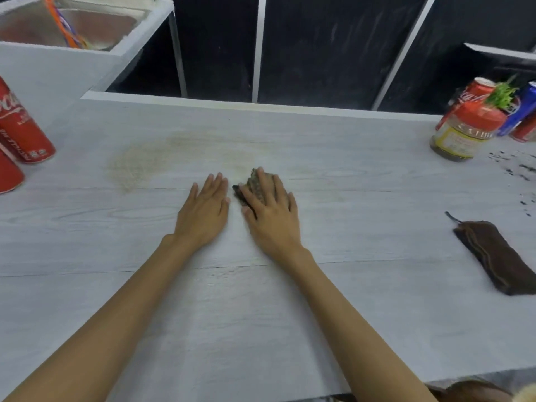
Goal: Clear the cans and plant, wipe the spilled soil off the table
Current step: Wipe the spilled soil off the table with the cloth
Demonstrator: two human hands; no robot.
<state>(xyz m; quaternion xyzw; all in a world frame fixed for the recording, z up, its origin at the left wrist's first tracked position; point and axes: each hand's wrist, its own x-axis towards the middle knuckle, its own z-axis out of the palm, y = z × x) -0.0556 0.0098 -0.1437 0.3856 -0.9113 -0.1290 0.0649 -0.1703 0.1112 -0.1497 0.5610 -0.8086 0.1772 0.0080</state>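
Observation:
My right hand (269, 211) lies flat with straight fingers on a small dirty brown-grey cloth (253, 185) near the middle of the pale wood-grain table (261, 300). My left hand (207, 210) rests flat on the bare table just left of the cloth, fingers straight. A faint brownish smear of soil (150, 163) spreads across the table beyond my left hand. Dark soil crumbs (519, 172) lie at the right edge. Red cola cans (20, 132) stand at the far left. At the far right stand a red can (470, 97), a blue can (522, 108) and a small green plant (503, 95).
A jar with a red lid and yellow label (464, 132) stands in front of the right-hand cans. A dark brown folded pouch (496, 256) lies at the right. A steel sink (72, 24) with an orange-handled tool sits at the back left.

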